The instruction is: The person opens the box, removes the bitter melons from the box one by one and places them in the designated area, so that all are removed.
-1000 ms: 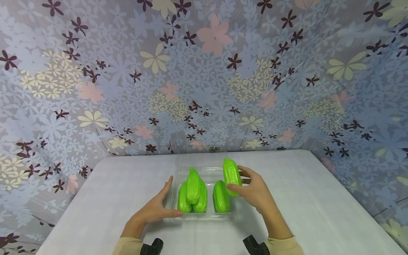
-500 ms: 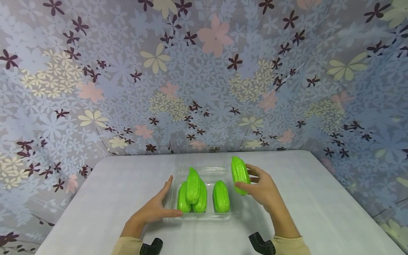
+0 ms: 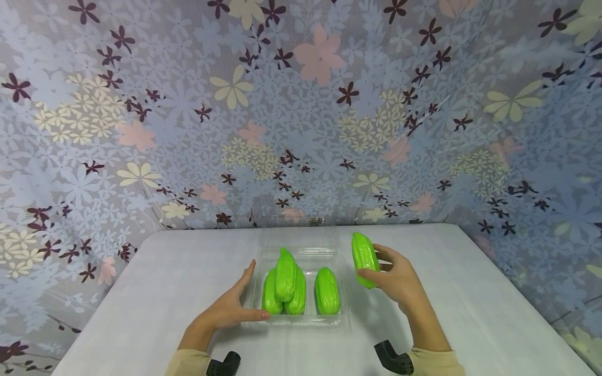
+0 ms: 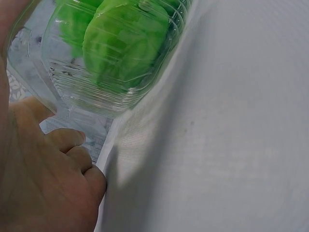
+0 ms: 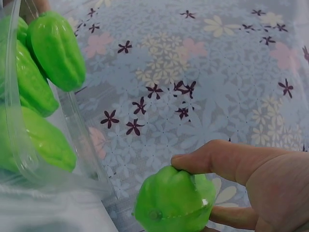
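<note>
A green, ridged, gourd-like vegetable [image 3: 364, 260] is in my right hand [image 3: 398, 275], held between thumb and fingers above the table, right of a clear plastic container [image 3: 308, 318]. The right wrist view shows its lobed end [image 5: 171, 203] close up, with the thumb on top. The container has several matching gourds: a stacked group [image 3: 285, 277] on its left and a single one [image 3: 326, 291] on its right. My left hand [image 3: 229, 307] is spread around the container's left end, thumb at the front rim and index finger along the side; its other fingers [image 4: 72, 140] bend beside it.
The container's clear lid [image 3: 298, 235] stands raised at the back, towards the flower-patterned cloth [image 3: 301, 130] behind the table. A white cover [image 3: 188, 261] lies over the table. Black wrist mounts [image 3: 394, 359] sit by both sleeves.
My right hand has carried the gourd to the right, from over the container's right edge to beside it. The left hand and the gourds in the container stay put.
</note>
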A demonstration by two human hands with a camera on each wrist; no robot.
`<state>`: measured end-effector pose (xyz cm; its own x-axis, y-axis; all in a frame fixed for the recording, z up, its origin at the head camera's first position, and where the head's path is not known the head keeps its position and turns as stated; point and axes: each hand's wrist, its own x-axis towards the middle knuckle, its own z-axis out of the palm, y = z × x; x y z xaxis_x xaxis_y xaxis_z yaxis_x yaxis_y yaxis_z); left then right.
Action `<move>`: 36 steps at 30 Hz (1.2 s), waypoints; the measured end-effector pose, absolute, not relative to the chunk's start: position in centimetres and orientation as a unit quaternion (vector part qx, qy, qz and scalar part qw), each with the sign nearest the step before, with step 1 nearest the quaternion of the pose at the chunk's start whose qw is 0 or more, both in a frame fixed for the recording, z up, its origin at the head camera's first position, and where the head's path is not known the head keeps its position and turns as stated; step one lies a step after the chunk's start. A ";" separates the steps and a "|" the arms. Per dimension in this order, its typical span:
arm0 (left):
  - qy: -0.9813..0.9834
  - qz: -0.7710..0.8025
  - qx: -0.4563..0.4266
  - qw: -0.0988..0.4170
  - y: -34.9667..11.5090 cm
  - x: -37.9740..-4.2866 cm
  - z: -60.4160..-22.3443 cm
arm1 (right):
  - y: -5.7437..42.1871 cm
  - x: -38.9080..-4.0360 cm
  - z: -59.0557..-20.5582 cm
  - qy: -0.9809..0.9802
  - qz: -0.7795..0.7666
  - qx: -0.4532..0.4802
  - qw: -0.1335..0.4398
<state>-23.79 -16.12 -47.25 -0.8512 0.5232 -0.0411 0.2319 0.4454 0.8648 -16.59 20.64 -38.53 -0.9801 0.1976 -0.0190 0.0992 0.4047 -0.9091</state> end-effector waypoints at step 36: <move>0.839 0.474 0.221 0.153 -16.1 -23.9 -47.5 | 25.8 -17.1 -40.8 -0.828 0.533 -0.173 0.023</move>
